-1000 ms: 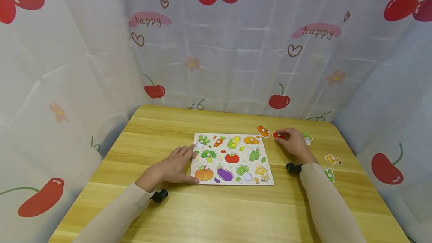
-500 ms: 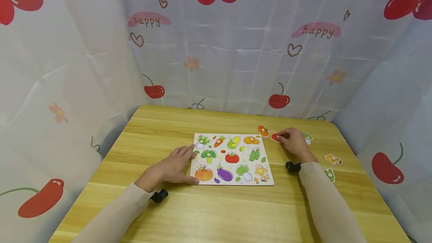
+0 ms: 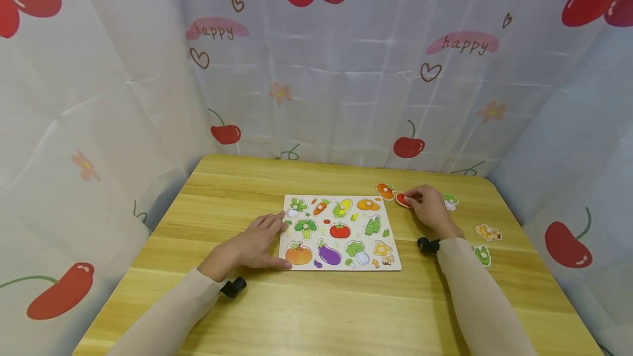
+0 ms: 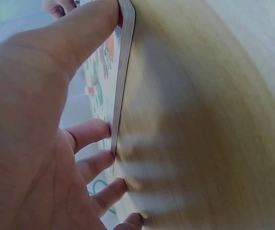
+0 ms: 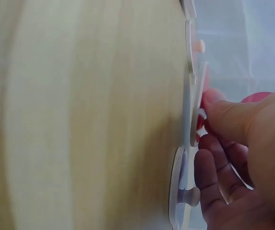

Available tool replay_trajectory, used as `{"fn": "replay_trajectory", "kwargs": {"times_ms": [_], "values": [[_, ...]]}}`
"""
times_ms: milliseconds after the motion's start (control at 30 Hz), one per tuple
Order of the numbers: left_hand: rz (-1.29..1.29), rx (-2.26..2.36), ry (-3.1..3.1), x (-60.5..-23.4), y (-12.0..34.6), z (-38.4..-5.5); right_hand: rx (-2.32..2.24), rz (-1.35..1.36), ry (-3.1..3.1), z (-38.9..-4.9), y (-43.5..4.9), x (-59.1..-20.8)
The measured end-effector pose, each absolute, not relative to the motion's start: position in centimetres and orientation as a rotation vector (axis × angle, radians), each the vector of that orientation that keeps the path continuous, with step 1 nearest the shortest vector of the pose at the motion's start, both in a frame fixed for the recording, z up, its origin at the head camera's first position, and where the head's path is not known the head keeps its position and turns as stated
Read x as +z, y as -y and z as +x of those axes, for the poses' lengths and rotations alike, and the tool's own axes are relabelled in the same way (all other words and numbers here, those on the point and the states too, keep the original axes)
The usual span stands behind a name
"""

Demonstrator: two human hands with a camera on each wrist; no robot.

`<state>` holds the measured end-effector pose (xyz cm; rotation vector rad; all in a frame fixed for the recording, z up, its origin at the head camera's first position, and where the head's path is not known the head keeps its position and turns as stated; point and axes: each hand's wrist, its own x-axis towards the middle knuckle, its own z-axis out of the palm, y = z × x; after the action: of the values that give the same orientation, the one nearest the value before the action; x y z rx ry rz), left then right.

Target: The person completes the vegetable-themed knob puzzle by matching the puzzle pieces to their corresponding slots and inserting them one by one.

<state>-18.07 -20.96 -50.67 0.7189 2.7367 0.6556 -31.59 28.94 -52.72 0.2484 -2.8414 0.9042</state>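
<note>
Head view: my right hand (image 3: 431, 207) pinched the red piece (image 3: 401, 200), just beside the orange piece (image 3: 384, 192), near the board (image 3: 357, 235). My left hand (image 3: 253, 245), fingers (image 4: 90, 134) spread, touched the board's left edge.

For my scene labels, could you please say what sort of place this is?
Perhaps an indoor activity corner: cherry-patterned curtains hang behind and beside a wooden table bearing a vegetable puzzle board.
</note>
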Motion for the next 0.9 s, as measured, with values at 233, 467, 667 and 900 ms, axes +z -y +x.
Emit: {"fn": "replay_trajectory", "kwargs": {"times_ms": [233,467,667,900], "values": [[0.723,0.646,-2.737,-50.8,21.0,-18.2,0.951,0.275,2.767,-31.5,-28.6,-52.4],[0.733,0.64,-2.737,-50.8,21.0,-18.3,0.975,0.315,2.711,-31.1,-27.9,-51.6],[0.72,0.636,-2.731,-50.7,21.0,-18.2,0.949,0.412,2.698,-30.1,-26.9,-50.6],[0.719,0.634,-2.725,-50.6,20.9,-18.2,0.953,0.479,2.693,-28.7,-25.3,-50.1]]}}
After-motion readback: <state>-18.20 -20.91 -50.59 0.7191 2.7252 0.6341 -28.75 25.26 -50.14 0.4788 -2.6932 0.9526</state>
